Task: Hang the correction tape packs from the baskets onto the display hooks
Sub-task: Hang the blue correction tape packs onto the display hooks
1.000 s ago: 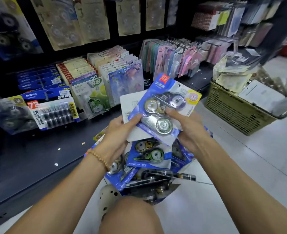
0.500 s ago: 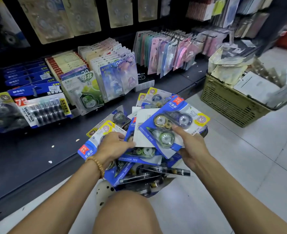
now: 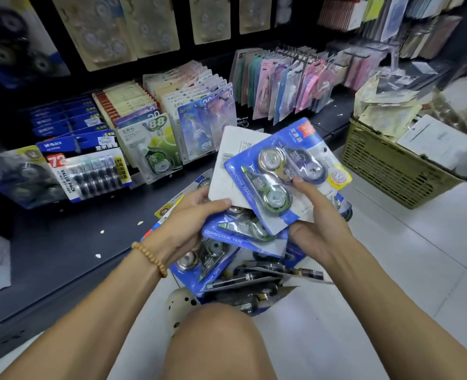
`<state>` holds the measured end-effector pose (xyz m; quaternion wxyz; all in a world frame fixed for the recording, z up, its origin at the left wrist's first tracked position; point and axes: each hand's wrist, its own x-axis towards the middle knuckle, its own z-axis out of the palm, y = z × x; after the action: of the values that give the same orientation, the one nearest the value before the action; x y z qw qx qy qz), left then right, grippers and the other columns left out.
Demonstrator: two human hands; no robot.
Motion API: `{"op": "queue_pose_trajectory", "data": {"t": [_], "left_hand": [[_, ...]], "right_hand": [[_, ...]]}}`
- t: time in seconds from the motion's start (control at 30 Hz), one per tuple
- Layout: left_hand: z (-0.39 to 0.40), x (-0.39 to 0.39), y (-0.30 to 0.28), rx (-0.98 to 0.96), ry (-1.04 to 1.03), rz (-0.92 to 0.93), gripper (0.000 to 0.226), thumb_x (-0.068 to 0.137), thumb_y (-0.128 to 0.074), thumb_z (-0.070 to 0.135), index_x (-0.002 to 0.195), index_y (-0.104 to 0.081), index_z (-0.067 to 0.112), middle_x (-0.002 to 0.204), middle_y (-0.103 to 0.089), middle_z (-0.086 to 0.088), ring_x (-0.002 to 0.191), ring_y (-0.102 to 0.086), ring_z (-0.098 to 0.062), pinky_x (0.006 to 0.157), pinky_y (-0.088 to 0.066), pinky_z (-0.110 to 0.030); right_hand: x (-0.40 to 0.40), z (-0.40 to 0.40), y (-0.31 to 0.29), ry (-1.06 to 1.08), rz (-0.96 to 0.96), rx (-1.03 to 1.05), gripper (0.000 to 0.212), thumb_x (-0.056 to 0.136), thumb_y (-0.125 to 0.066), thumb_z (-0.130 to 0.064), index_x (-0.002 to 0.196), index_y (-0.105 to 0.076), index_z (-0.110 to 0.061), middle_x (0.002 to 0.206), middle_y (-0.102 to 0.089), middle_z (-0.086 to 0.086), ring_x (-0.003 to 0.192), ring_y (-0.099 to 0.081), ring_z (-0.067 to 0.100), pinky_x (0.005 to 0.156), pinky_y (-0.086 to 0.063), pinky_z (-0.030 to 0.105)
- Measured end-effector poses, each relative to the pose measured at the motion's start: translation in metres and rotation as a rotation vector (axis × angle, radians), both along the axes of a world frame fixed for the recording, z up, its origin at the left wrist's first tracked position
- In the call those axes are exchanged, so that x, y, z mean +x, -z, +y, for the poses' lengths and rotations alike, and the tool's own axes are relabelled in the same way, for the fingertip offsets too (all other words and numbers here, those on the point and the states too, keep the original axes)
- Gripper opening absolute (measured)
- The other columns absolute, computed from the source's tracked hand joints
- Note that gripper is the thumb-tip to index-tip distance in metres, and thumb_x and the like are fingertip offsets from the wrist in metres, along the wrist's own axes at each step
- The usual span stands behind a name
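Hanging at far left, dark packs (image 3: 21,174) fill the low hooks, and beside them the dark shelf (image 3: 62,242) lies mostly bare up to its front edge. The left hand (image 3: 188,223) pinches a white card (image 3: 226,171); the right hand (image 3: 317,229) grips the blue pack (image 3: 279,176), thumb on top, above the pile (image 3: 235,259). A green basket (image 3: 391,171) blocks the right, with open floor (image 3: 391,283) before it. Compared with half a second ago, both packs are higher.
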<state>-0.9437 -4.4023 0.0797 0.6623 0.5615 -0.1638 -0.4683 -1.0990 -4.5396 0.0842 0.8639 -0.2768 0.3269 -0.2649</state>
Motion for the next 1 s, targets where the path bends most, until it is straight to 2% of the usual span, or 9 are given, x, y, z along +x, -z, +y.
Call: {"op": "queue_pose_trajectory", "data": {"t": [0.17, 0.23, 0.33, 0.5, 0.6, 0.7, 0.83, 0.93, 1.0], "left_hand": [[-0.014, -0.021, -0.004, 0.006, 0.121, -0.068, 0.024, 0.097, -0.057, 0.007, 0.12, -0.064, 0.003, 0.107, -0.076, -0.011, 0.088, -0.073, -0.018, 0.077, -0.061, -0.027], [-0.013, -0.03, -0.002, 0.105, 0.265, -0.231, 0.02, 0.095, -0.063, 0.015, 0.115, -0.066, 0.017, 0.102, -0.078, 0.002, 0.09, -0.075, -0.013, 0.081, -0.062, -0.031], [-0.013, -0.039, 0.008, 0.218, 0.445, -0.42, 0.04, 0.086, -0.077, 0.01, 0.123, -0.065, 0.017, 0.114, -0.075, -0.006, 0.102, -0.073, -0.019, 0.096, -0.057, -0.037], [-0.011, -0.051, 0.019, 0.389, 0.75, -0.783, 0.05, 0.074, -0.09, 0.019, 0.12, -0.069, 0.022, 0.107, -0.069, 0.014, 0.094, -0.061, 0.011, 0.08, -0.043, -0.002], [-0.014, -0.053, 0.026, 0.393, 0.683, -0.817, 0.027, 0.082, -0.079, 0.023, 0.109, -0.076, 0.025, 0.097, -0.072, 0.018, 0.087, -0.063, 0.011, 0.079, -0.047, -0.004], [-0.019, -0.054, 0.03, 0.391, 0.626, -0.865, 0.033, 0.083, -0.071, 0.027, 0.116, -0.075, 0.03, 0.112, -0.072, 0.017, 0.104, -0.064, 0.004, 0.096, -0.048, -0.016], [-0.019, -0.049, 0.029, 0.312, 0.533, -0.895, 0.028, 0.094, -0.069, 0.019, 0.121, -0.073, 0.025, 0.116, -0.071, 0.01, 0.102, -0.063, 0.001, 0.09, -0.044, -0.01], [-0.016, -0.041, 0.022, 0.198, 0.37, -0.674, 0.022, 0.095, -0.068, 0.013, 0.11, -0.075, 0.027, 0.112, -0.076, 0.003, 0.099, -0.068, -0.007, 0.094, -0.053, -0.026], [-0.012, -0.032, 0.017, 0.166, 0.281, -0.568, 0.017, 0.096, -0.066, 0.013, 0.101, -0.076, 0.025, 0.102, -0.078, -0.003, 0.089, -0.07, -0.012, 0.085, -0.056, -0.033]], "right_hand": [[-0.015, -0.018, -0.014, 0.087, 0.063, -0.066, 0.007, 0.093, -0.067, -0.017, 0.088, -0.072, -0.014, 0.089, -0.077, 0.007, 0.081, -0.074, 0.024, 0.077, -0.062, 0.047], [-0.028, -0.027, -0.015, 0.14, 0.069, -0.088, 0.004, 0.092, -0.069, -0.018, 0.09, -0.072, -0.015, 0.091, -0.078, 0.007, 0.079, -0.074, 0.024, 0.068, -0.063, 0.045], [-0.047, -0.039, -0.012, 0.212, 0.084, -0.103, 0.006, 0.09, -0.071, -0.018, 0.095, -0.072, -0.015, 0.103, -0.077, 0.009, 0.086, -0.075, 0.025, 0.075, -0.063, 0.045], [-0.067, -0.049, 0.0, 0.301, 0.118, -0.108, 0.017, 0.088, -0.074, -0.02, 0.104, -0.071, -0.016, 0.115, -0.075, 0.011, 0.103, -0.073, 0.029, 0.081, -0.062, 0.046], [-0.071, -0.049, 0.007, 0.332, 0.115, -0.103, 0.024, 0.086, -0.075, -0.017, 0.11, -0.07, -0.015, 0.112, -0.075, 0.013, 0.107, -0.072, 0.032, 0.089, -0.058, 0.053], [-0.07, -0.049, 0.008, 0.348, 0.111, -0.1, 0.036, 0.083, -0.078, -0.017, 0.118, -0.069, -0.014, 0.113, -0.075, 0.014, 0.107, -0.071, 0.033, 0.092, -0.057, 0.056], [-0.067, -0.052, 0.002, 0.368, 0.115, -0.114, 0.046, 0.084, -0.078, -0.019, 0.127, -0.066, -0.013, 0.113, -0.076, 0.01, 0.106, -0.072, 0.03, 0.084, -0.061, 0.049], [-0.063, -0.053, -0.007, 0.37, 0.099, -0.122, 0.042, 0.086, -0.076, -0.02, 0.127, -0.067, -0.014, 0.11, -0.076, 0.008, 0.102, -0.074, 0.027, 0.073, -0.063, 0.043], [-0.06, -0.053, -0.015, 0.334, 0.077, -0.147, 0.032, 0.089, -0.073, -0.022, 0.121, -0.068, -0.015, 0.107, -0.077, 0.006, 0.095, -0.075, 0.024, 0.063, -0.062, 0.04]]}}
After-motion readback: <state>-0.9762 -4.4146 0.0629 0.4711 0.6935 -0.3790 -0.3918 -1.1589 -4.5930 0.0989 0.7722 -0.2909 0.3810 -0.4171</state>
